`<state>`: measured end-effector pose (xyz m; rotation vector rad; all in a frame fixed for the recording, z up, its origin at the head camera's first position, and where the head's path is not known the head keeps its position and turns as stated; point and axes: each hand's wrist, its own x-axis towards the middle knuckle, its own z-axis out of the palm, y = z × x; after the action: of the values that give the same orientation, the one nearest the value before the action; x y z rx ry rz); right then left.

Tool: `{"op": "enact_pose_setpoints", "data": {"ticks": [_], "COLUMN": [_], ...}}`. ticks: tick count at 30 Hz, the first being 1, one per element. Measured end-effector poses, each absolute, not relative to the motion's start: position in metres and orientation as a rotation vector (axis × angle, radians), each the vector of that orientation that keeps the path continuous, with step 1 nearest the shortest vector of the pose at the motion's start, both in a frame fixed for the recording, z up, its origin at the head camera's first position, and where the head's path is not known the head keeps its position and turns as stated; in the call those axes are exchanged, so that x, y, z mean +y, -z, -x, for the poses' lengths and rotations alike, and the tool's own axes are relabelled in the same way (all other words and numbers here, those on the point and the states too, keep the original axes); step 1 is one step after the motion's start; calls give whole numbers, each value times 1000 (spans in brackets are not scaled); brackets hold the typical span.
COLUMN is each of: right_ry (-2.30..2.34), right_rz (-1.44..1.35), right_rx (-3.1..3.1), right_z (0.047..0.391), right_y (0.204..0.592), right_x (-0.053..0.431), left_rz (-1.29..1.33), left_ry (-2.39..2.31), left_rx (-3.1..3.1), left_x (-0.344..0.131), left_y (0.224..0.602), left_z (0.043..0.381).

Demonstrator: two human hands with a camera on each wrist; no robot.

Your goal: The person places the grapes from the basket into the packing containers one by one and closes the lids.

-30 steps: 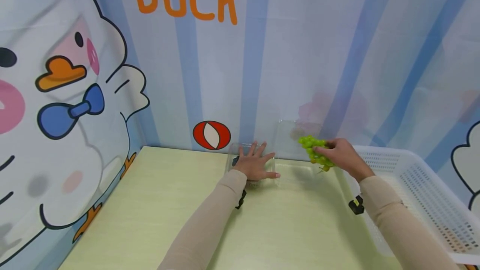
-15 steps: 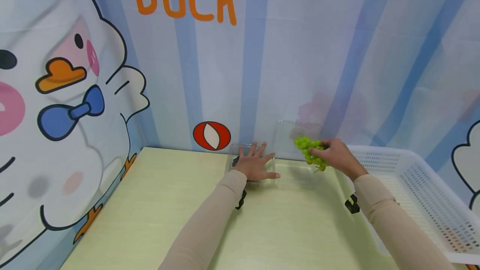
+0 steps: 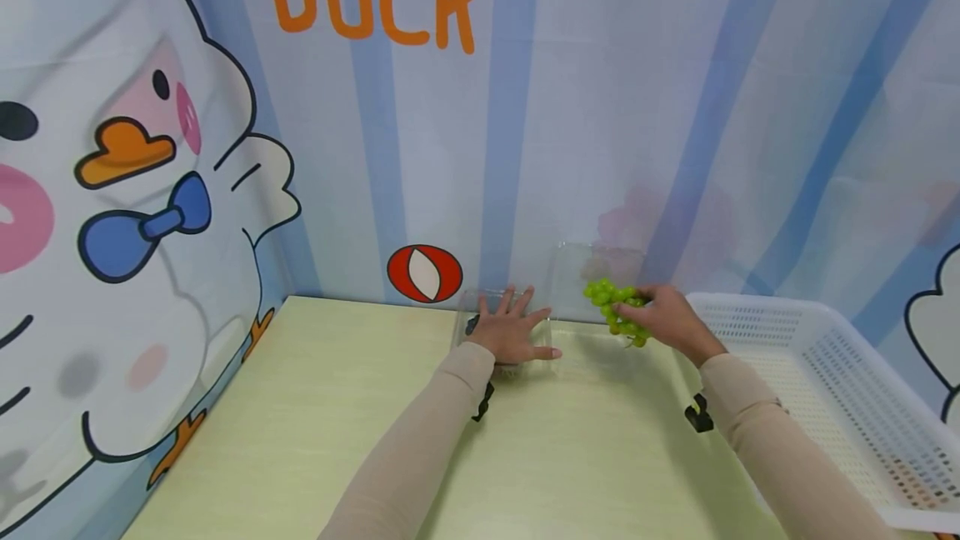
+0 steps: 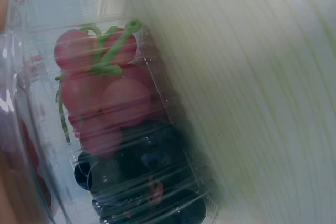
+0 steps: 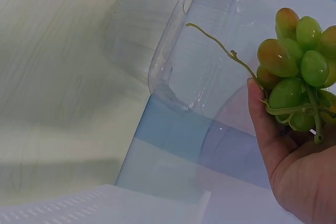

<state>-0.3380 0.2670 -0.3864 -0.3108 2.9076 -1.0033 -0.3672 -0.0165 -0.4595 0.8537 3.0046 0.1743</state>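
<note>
My left hand (image 3: pixel 510 336) lies with spread fingers over a clear plastic box (image 3: pixel 462 327) at the table's back edge. Through its wall, the left wrist view shows a bunch of red grapes (image 4: pixel 105 93) with green stems, and dark grapes (image 4: pixel 152 171) beside it. My right hand (image 3: pixel 671 319) grips a bunch of green grapes (image 5: pixel 302 61) with thumb and fingers, some of them tinged orange. A thin stem trails from the bunch. Below and behind the grapes is an open clear plastic container (image 5: pixel 163 72), one transparent panel of it upright against the backdrop.
A white perforated basket (image 3: pixel 772 311) stands at the right, beside my right forearm. The pale wooden table (image 3: pixel 360 390) ends at a striped cloth backdrop (image 3: pixel 450 148) printed with a duck. A black strap piece (image 3: pixel 699 413) hangs below my right wrist.
My right hand has moved a little to the left with the green grapes, over the open container and away from the basket. The left hand has stayed in place.
</note>
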Motion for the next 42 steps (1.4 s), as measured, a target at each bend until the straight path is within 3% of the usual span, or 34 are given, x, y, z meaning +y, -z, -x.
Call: {"op": "enact_pose_setpoints", "data": {"ticks": [42], "right_ry": [993], "right_rz": [333], "right_rx": [2911], "right_z": [350], "right_y": [413], "right_x": [264], "left_rz": [-846], "left_ry": [-193], "left_rx": [3013], "left_x": [-15], "left_y": [465], "left_z": [372]}}
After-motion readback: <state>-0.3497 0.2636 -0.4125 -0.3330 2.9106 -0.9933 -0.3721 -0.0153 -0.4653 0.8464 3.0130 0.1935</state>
